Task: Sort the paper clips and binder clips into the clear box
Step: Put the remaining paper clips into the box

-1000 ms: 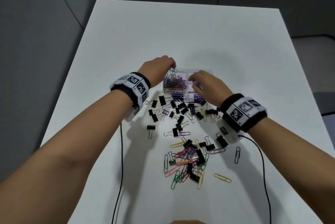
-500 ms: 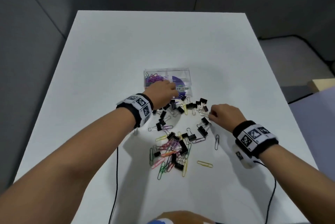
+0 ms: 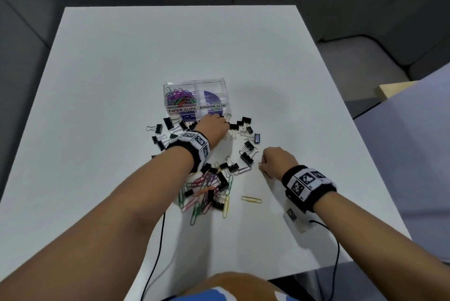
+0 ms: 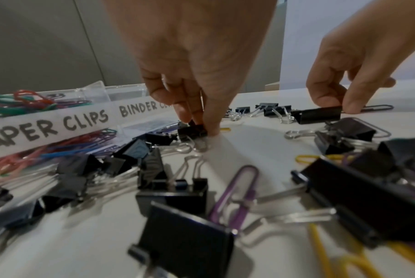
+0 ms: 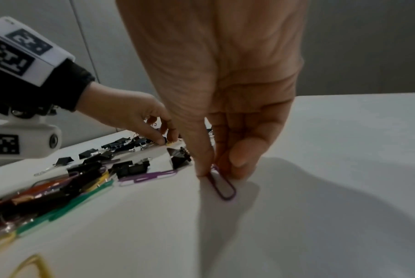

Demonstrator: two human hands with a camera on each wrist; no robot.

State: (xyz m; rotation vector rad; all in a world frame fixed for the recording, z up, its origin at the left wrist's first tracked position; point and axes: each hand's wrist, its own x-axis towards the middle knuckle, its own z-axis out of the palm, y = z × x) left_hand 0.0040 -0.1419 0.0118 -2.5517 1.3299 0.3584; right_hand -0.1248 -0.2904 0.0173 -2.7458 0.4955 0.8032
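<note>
The clear box (image 3: 226, 88) stands mid-table; its left compartment holds coloured paper clips (image 3: 181, 97), and the right one is labelled BINDER CLIPS. Just in front of it my left hand (image 3: 225, 123) reaches down, and in the left wrist view its fingertips (image 4: 211, 131) pinch a small black binder clip (image 4: 189, 130) lying on the table. My right hand (image 3: 261, 166) is lower right, thumb and fingers pinching one end of a purple paper clip (image 5: 224, 188) that still touches the table.
Black binder clips (image 3: 247, 154) lie scattered around both hands. A heap of coloured paper clips and binder clips (image 3: 207, 191) sits nearer me, with a lone yellow paper clip (image 3: 251, 199) to its right. Wrist cables (image 3: 158, 247) trail over the table's near edge.
Both hands have come back from over the box. The left has dropped onto the binder clips by the box's front; the right has moved right and toward me onto a paper clip.
</note>
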